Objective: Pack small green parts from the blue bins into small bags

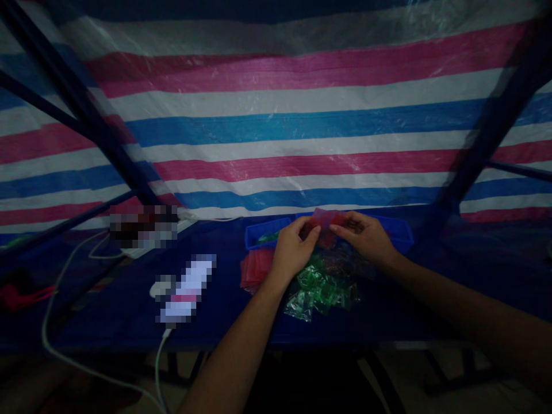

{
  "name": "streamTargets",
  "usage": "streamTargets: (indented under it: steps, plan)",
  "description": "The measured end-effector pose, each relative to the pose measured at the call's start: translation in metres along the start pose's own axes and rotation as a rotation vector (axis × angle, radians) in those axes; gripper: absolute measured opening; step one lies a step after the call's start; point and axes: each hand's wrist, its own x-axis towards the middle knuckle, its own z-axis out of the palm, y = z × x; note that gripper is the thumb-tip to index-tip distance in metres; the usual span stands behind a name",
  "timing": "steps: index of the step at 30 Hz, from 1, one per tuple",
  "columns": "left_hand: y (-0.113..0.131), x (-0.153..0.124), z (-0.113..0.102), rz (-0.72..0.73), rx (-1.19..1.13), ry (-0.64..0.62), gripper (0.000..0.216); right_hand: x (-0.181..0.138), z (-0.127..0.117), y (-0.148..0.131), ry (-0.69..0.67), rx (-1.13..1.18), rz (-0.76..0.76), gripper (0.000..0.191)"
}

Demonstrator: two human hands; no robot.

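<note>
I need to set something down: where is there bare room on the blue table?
Bare patches of the blue table lie between the pixelated phone-like item and the red packets, and between the green packets and the right forearm. It is crowded around the left hand and right hand, with packets and blue trays close by.

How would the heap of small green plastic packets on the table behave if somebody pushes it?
The green plastic packets would probably slide apart, since they lie loosely overlapping. Looking glossy and creased, they are perhaps floppy and slippery. They seem unlikely to roll, because they look flat.
</note>
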Motion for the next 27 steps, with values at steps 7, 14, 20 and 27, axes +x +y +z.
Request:
streamTargets:
  steps: [7,14,20,27]
  plan:
    - [-0.006,0.002,-0.001,-0.041,-0.012,0.012,0.035,0.0,-0.004,0.006,-0.083,-0.066,0.059,0.038]
    - [0.014,-0.002,-0.003,0.171,0.22,0.125,0.02,0.001,-0.001,-0.001,0.075,0.015,0.003,0.033]
    - [0.023,-0.005,0.002,0.252,0.165,-0.076,0.033,-0.004,0.003,-0.009,-0.021,0.069,0.028,0.034]
    - [0.005,-0.002,-0.002,0.099,0.21,0.034,0.025,-0.007,0.006,-0.019,-0.084,0.102,0.031,0.034]
